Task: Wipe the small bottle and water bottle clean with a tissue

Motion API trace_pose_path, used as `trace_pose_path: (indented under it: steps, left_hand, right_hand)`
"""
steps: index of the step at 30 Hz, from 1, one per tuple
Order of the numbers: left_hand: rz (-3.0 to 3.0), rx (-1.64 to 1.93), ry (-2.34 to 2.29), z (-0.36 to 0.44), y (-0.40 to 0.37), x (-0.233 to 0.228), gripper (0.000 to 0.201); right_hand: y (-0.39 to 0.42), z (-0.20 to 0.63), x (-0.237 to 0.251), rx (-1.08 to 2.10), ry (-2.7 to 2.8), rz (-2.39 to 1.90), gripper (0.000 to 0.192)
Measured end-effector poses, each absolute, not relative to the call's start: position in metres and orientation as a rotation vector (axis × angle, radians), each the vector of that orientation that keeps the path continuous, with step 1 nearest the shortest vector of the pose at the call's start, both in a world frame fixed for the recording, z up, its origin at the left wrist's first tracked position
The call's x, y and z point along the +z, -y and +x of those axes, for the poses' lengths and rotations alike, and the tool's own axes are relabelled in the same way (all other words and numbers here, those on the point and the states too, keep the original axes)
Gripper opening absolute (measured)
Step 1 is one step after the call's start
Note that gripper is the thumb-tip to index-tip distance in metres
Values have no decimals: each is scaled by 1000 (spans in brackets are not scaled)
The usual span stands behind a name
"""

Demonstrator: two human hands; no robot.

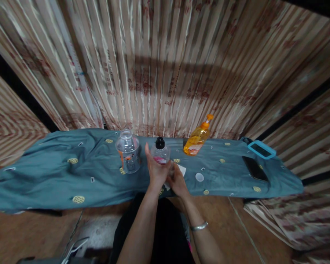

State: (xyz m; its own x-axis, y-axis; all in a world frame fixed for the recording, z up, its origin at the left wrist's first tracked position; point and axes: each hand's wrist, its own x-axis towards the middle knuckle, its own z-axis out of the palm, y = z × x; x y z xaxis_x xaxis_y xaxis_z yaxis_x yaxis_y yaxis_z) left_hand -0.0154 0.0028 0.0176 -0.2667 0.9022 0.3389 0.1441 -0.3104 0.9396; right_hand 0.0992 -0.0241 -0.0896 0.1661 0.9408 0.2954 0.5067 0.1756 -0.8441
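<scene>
A clear bottle with a black cap (160,143) and a pink label stands upright in front of me. My left hand (156,173) is closed around its near side, thumb raised along the left. Low on the bottle's right, my right hand (177,181) is curled, with a white tissue (182,169) showing past its fingers; part of the tissue is hidden. Left of my hands stands a large clear plastic bottle (129,156) without a cap, with an orange print. An orange pump bottle (197,140) with liquid inside is to the right, and a round white lid (199,177) lies nearer.
A teal cloth with pineapple prints (90,165) covers the narrow table. At its right end lie a dark phone (254,168) and a blue-framed device (261,149). A pleated curtain (159,73) hangs close behind; dark poles stand at both sides.
</scene>
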Motion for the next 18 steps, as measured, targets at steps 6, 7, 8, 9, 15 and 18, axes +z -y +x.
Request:
trace_pose_path:
  steps: [6,7,8,9,15,18]
  left_hand:
    - [1472,1554,-1222,1,1,13,105]
    - [1487,1528,-1211,5,2,11,104]
    - [1497,1501,-1203,9,2,8,104]
    - [1504,1478,-1198,13,3,6,103]
    - [1526,1357,-1169,33,4,-10,109]
    - [1528,1330,-1188,39,3,-12,107]
  right_hand:
    - [38,111,-60,571,1362,-1499,94]
    - [38,110,-57,573,1359,-1474,94]
    - [38,110,-54,578,1353,-1447,94]
    - [37,110,-52,585,1348,-1420,93]
    - [28,117,-59,622,1250,-1322,58]
    - [26,123,-67,628,1189,-1303,44]
